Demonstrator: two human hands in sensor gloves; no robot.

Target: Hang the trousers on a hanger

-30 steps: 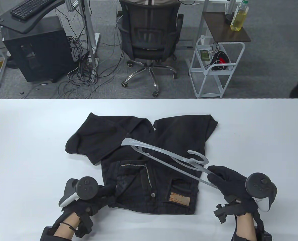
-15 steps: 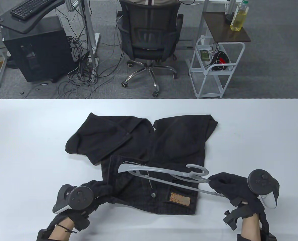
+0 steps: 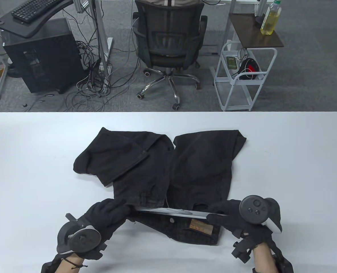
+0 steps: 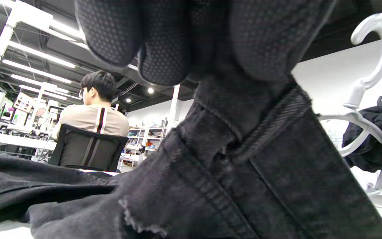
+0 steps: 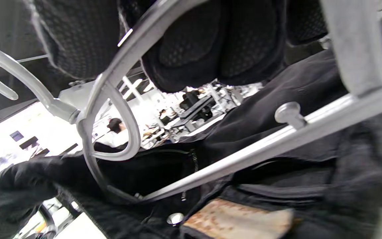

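The grey plastic hanger [image 3: 171, 212] has dropped from a raised slant to lie across the waistband of the black denim trousers [image 3: 168, 170], spread at 6 o'clock on the white tabletop [image 3: 29, 159]. The right hand [image 3: 231, 217] grips the hanger's right end at 5 o'clock, fingers closed around it; the left hand [image 3: 106, 216] pinches the waistband at 7 o'clock.

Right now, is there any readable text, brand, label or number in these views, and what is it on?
None can be read.
Leather patch on the trousers waistband: printed marks, too blurred to read in either view.
Bottle on the side table: no label legible.
Keyboard keys: too small to read.
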